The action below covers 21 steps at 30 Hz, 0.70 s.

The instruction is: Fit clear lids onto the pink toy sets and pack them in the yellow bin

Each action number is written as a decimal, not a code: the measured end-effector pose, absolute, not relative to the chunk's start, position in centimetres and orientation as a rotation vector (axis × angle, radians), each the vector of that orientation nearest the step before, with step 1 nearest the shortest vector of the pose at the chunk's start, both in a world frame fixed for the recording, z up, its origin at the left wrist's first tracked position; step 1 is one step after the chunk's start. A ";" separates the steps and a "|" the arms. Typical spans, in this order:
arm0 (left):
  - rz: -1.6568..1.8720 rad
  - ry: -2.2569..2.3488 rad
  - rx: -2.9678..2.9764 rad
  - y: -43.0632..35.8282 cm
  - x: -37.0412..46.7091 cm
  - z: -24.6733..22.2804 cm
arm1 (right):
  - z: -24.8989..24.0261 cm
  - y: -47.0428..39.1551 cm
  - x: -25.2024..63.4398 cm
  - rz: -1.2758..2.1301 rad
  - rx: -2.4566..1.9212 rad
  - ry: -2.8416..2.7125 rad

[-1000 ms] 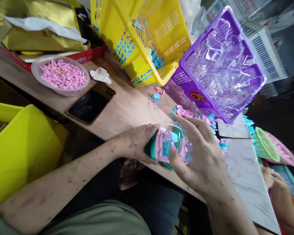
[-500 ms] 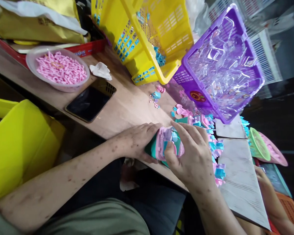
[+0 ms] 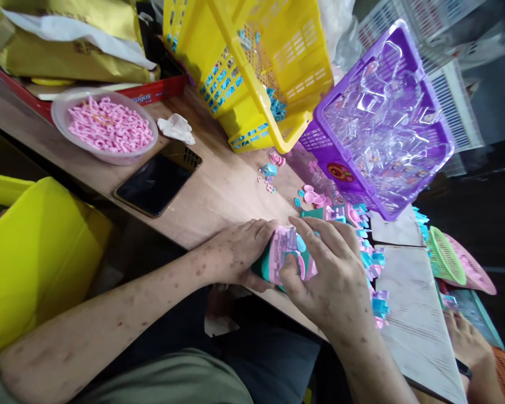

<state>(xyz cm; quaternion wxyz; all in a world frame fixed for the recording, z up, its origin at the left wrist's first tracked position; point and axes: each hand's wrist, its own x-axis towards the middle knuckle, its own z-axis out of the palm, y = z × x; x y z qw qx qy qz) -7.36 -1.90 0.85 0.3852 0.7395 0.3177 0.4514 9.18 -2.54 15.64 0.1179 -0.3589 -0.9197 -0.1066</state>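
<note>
My left hand [image 3: 242, 252] is wrapped round the left side of a pink-and-green plastic toy piece [image 3: 278, 255], which has lilac and blue parts on top. From the other side my right hand [image 3: 334, 266] grips it, thumb and index finger on the small parts. What lies under the right palm is hidden. Beyond the right hand stand several similar toy pieces [image 3: 372, 258] in pink, blue and lilac, with another green-based toy piece [image 3: 313, 214] just above its fingers. Small pink oval parts [image 3: 315, 197] and blue bits lie scattered behind.
A yellow basket [image 3: 252, 84] with blue parts and a purple basket [image 3: 345, 148] of clear plastic pieces stand at the back. On the left are a phone [image 3: 157, 179] and a bowl [image 3: 145, 154] of pink hooks. Another person's hand [image 3: 467, 336] shows at right.
The view has shifted slightly, so the table contents appear a little lower. Both my hands keep hold of the toy piece. The other person's hand has come further into view.
</note>
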 end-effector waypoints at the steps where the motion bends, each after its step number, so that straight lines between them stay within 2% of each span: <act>1: 1.145 0.813 1.889 -1.9 -7.4 0.9 | 15.6 -2.6 9.2 -0.310 -1.054 -2.688; 21: 1.060 0.930 1.912 -2.4 -6.6 1.0 | 15.9 -2.3 9.6 -0.254 -1.007 -2.705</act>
